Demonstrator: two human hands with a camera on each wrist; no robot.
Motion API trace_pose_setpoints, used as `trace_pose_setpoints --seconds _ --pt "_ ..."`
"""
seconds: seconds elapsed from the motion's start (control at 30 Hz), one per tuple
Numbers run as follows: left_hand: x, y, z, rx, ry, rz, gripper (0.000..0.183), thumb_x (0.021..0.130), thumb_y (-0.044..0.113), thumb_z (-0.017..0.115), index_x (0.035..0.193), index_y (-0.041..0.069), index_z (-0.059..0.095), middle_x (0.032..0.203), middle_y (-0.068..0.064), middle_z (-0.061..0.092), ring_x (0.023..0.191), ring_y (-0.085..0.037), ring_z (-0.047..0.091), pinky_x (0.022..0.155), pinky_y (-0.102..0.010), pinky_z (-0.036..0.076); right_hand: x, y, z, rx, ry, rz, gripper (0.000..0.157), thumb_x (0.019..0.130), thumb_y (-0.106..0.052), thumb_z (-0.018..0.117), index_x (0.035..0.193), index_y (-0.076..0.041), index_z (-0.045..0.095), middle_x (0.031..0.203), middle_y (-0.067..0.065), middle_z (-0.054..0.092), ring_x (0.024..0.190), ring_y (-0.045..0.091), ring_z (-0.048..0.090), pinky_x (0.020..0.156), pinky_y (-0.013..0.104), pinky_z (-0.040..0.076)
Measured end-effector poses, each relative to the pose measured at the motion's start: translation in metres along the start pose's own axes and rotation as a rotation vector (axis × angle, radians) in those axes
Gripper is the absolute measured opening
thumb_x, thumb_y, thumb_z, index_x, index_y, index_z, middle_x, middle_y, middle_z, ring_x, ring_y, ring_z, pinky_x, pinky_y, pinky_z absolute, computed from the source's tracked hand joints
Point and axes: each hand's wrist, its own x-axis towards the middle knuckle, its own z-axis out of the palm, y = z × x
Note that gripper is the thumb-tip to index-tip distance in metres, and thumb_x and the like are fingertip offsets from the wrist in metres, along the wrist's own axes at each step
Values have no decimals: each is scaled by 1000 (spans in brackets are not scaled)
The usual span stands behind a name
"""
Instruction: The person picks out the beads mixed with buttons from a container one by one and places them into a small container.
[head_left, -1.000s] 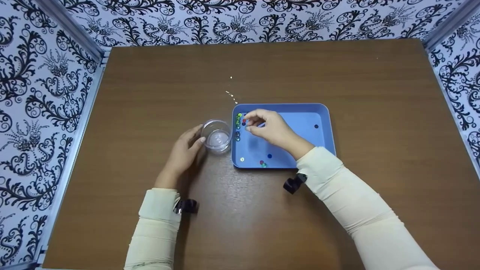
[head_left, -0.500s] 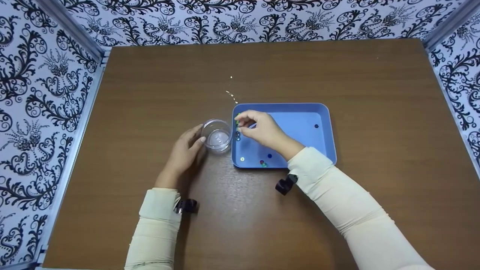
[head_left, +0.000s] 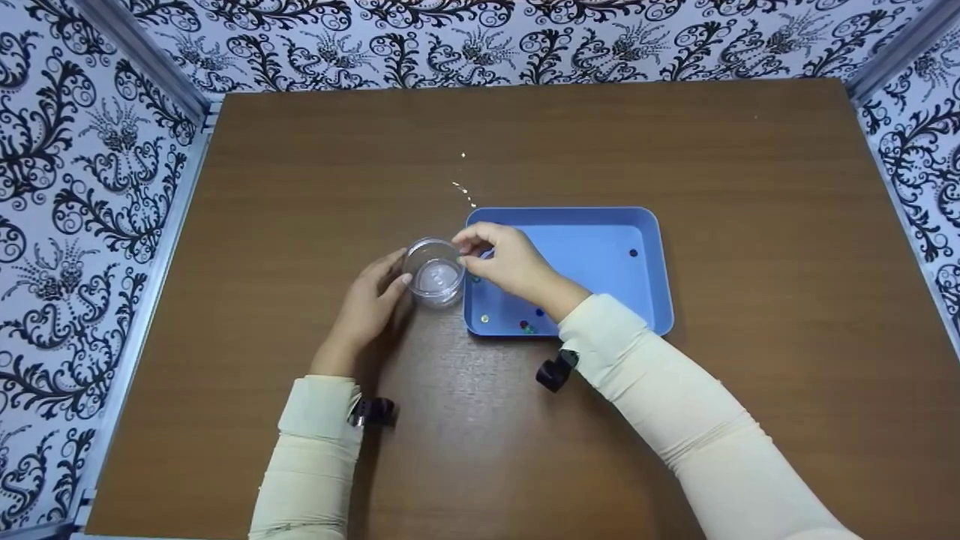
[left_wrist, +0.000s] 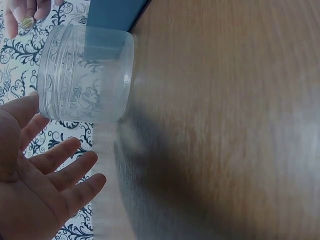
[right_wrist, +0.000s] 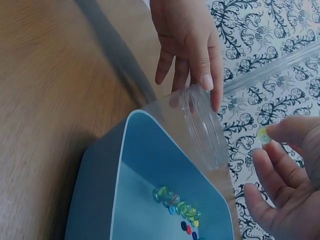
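My left hand [head_left: 364,307] rests at the left side of a clear plastic jar [left_wrist: 95,75], thumb and index finger touching near its rim, the other fingers spread loosely. The jar stands upright without a lid, beside a blue tray [head_left: 570,212]. My right hand [head_left: 502,259] pinches a yellow-green glass marble [right_wrist: 263,135] between thumb and fingertips, at the jar's right rim in the head view. Inside the tray, more glass marbles [right_wrist: 182,206] line the left wall, with small red and dark discs [right_wrist: 189,229] close by; my right hand hides most of them in the head view.
A yellow piece [head_left: 484,319], a green one [head_left: 529,330] and a dark disc [head_left: 633,253] lie elsewhere in the tray. Small white specks [head_left: 463,190] mark the brown table [head_left: 337,165] behind it. Patterned panels [head_left: 480,45] enclose the back and sides.
My right hand has moved left from over the tray's left side to the jar's rim, carrying the marble. My left hand and the jar have stayed in place.
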Motion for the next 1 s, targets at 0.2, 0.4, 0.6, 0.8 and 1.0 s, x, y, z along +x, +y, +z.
trace_pose_setpoints --seconds 0.2,0.4,0.6,0.8,1.0 --pt "0 0 -1 1 2 -4 45 98 16 57 141 5 49 143 -19 47 136 -33 38 115 -46 26 3 -3 6 -31 -11 -16 25 88 -3 64 112 2 66 99 10 66 94 20 61 82 26 52" --pt "1 -1 -1 8 4 5 45 98 16 57 141 5 49 142 -19 48 135 -34 39 114 -46 28 7 -6 12 -90 -26 -71 24 88 -2 63 111 2 67 102 11 66 96 22 61 89 33 52" --pt "2 -1 -1 10 5 19 44 98 15 57 140 4 50 141 -19 49 134 -33 40 114 -45 29 12 -7 16 -107 -28 -97 23 88 -1 62 110 2 67 102 12 66 95 23 60 89 37 52" --pt "2 -1 0 1 5 28 44 98 13 56 140 3 50 141 -20 50 134 -33 41 114 -44 29 16 -6 20 -156 -37 -110 22 88 -1 61 109 0 67 103 11 66 95 22 61 88 34 53" --pt "1 -1 0 21 9 27 44 98 15 56 140 4 50 140 -20 50 134 -33 42 114 -45 30 18 -7 23 -212 -47 -90 23 88 -2 62 109 -2 68 105 11 66 95 21 62 86 27 51"
